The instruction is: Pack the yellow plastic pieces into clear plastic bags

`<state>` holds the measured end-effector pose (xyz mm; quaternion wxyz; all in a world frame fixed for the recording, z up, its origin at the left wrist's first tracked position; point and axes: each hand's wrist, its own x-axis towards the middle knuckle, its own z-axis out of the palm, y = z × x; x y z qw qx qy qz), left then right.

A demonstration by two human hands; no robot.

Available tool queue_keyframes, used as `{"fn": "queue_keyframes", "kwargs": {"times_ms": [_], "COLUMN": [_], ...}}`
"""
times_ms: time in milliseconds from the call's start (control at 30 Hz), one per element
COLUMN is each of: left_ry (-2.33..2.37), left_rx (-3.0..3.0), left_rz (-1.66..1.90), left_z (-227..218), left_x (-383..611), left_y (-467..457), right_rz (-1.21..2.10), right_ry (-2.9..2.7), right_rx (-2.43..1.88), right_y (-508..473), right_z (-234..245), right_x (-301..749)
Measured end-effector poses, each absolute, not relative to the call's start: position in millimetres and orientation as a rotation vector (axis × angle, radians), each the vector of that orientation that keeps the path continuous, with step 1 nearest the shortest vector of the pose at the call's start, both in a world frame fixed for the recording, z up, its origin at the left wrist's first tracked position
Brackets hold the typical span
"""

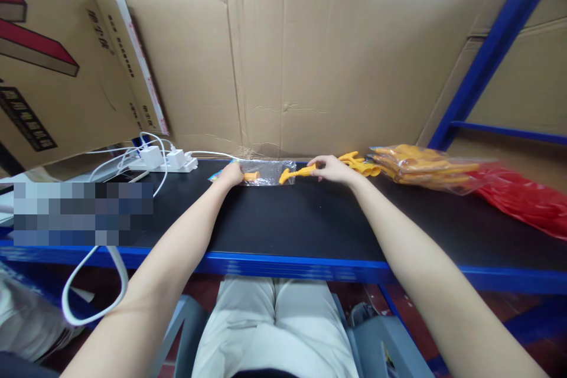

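My left hand (pixel 232 174) is closed on the left end of a clear plastic bag (pixel 269 171), which lies flat on the black tabletop. A short yellow piece (pixel 252 176) shows through the film beside my fingers. At the right end of the bag, my right hand (pixel 333 170) pinches a long yellow plastic piece (pixel 303 171) with a hooked tip. That tip overlaps the bag's right edge; I cannot tell whether it is inside. Just behind my right hand lie loose yellow plastic parts (pixel 363 165).
Right of the loose parts are a clear bag of yellow pieces (pixel 416 165) and a red bag (pixel 522 198). White chargers (pixel 153 156) sit on a power strip (pixel 190 164) at left, with cables. A cardboard sheet (pixel 332 71) stands behind the blue-edged table (pixel 292 264).
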<state>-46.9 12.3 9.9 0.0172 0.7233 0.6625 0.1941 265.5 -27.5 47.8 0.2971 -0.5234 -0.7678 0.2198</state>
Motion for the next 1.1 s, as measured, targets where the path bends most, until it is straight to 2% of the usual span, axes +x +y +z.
{"fn": "queue_keyframes", "kwargs": {"times_ms": [133,300,533,767,1100], "left_ry": [2.157,2.024,1.672,1.537,1.245], "left_rx": [2.207,2.289,2.356,2.365,2.313], "left_rz": [0.528,0.549,0.543,0.513,0.582], "left_z": [10,11,15,19,11], "left_x": [-45,-36,-10,2,6], "left_y": [13,12,-1,-14,-8], "right_rz": [0.59,0.609,0.337,0.737,0.702], "right_ry": [-2.205,-2.266,-2.144,-2.12,-2.028], "right_rx": [-1.438,-1.425,-1.627,-1.466,-1.261], "right_y": [-23,-24,-32,-39,-25], "right_z": [40,34,37,33,14], "right_x": [264,257,242,235,229]}}
